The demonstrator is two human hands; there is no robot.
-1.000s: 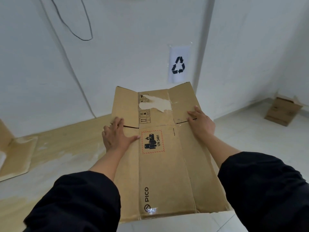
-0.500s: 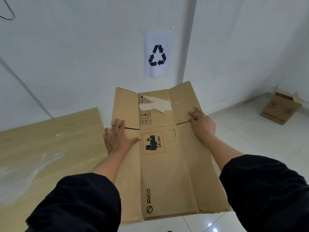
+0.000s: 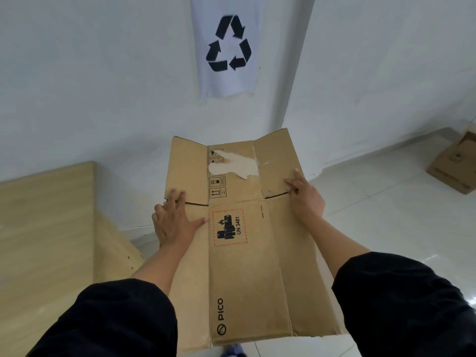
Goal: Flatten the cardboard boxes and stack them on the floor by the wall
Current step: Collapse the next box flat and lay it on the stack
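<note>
White wall (image 3: pixel 103 86) behind flattened box (image 3: pixel 252 266)

Second cardboard box (image 3: pixel 457 167) cut off at right edge; left fingers (image 3: pixel 175 198) motion-blurred.
</note>
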